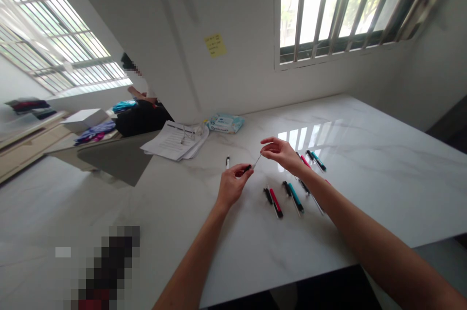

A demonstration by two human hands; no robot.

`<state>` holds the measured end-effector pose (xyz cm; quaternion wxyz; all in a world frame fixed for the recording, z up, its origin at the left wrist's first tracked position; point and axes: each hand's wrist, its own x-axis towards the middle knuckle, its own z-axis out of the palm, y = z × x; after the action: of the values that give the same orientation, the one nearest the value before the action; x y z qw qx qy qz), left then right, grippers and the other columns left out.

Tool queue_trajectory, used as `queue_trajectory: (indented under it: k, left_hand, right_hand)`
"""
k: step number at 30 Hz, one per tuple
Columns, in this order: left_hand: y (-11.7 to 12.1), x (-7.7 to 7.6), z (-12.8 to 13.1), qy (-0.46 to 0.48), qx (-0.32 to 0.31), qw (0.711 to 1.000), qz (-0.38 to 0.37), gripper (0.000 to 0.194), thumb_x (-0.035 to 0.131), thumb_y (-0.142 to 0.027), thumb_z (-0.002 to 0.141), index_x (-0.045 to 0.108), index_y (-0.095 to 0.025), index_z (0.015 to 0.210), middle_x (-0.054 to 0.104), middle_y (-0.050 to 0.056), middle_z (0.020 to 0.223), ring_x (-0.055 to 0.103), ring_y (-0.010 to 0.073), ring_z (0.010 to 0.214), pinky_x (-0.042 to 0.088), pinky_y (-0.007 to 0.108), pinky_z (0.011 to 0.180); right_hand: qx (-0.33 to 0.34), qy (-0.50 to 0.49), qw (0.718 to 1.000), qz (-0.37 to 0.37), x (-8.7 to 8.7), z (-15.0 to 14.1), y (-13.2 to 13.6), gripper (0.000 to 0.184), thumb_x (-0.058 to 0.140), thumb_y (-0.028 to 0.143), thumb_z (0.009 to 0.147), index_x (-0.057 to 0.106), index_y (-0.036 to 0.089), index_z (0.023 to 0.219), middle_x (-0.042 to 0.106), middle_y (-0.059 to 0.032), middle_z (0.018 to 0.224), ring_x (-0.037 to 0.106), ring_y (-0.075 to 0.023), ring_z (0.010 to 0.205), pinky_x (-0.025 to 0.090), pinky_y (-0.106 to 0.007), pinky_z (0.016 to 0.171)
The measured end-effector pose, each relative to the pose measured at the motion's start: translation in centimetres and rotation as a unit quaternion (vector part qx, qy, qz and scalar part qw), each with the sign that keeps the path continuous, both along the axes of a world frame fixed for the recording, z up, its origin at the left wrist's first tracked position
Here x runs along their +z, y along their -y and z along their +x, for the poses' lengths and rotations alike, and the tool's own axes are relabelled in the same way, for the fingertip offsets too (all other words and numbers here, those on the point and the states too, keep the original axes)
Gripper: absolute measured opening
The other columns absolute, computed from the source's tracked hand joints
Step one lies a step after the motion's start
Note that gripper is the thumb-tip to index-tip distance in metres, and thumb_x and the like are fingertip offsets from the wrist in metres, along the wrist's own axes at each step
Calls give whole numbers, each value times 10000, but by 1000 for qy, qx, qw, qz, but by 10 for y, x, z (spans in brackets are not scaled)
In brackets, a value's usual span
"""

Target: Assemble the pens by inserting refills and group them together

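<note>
Closest to us, two bare forearms on the pale surface (251,261)! Make the left hand the clock's centre: the left forearm (199,254) slants in from seven o'clock, the right forearm (372,239) from between three and four.

Now left to right. Loose papers (166,142) sprawl at ten o'clock; a turquoise-and-white packet (225,123) lies at twelve, with a yellow note (216,45) on the wall above it. Just beyond the knuckles, also near twelve, a black-and-white pen part (228,160).

And here's the action: the left hand (233,184), wrist low, fingers curled, pinches a small black piece (247,168). From it a thin pale rod (257,160) angles up towards two o'clock, straight to the right hand (280,153)! That one's raised, wrist bent, fingertips nipping the rod's upper end.

Further right, a red pen (275,200) between three and four, a teal pen (296,195) at three, and another teal one (318,160) at half past two.
</note>
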<state>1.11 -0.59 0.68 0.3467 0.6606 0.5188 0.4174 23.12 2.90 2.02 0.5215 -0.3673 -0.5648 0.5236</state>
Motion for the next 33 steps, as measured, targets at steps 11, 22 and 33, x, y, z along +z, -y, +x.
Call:
queue_trajectory:
  k: [11, 22, 33]
  left_hand:
    - [3, 5, 1, 10, -58, 998, -6, 370, 732, -491, 832, 804, -170, 1002, 786, 75, 899, 711, 196, 762, 541, 262, 693]
    - [4, 6, 3, -12, -67, 998, 0, 366, 727, -499, 829, 807, -194, 1015, 784, 63, 872, 712, 206, 772, 556, 276, 705]
    - [1, 5, -1, -17, -15, 999, 40, 302, 720, -450, 835, 727, -204, 1009, 737, 48, 890, 682, 168, 772, 557, 275, 745]
  right_hand:
    - [95, 68, 993, 24, -18, -28, 11, 309, 806, 392, 754, 715, 172, 952, 715, -51, 960, 671, -196, 944, 551, -330, 848]
    - [89, 39, 995, 9, -6, -24, 13, 254, 805, 368, 717, 735, 182, 874, 729, -71, 1083, 673, -218, 1007, 536, -351, 893]
    - [-48, -116, 991, -37, 10, 21, -7, 381, 738, 483, 803, 695, 240, 1094, 682, -18, 874, 654, -166, 862, 528, -291, 781]
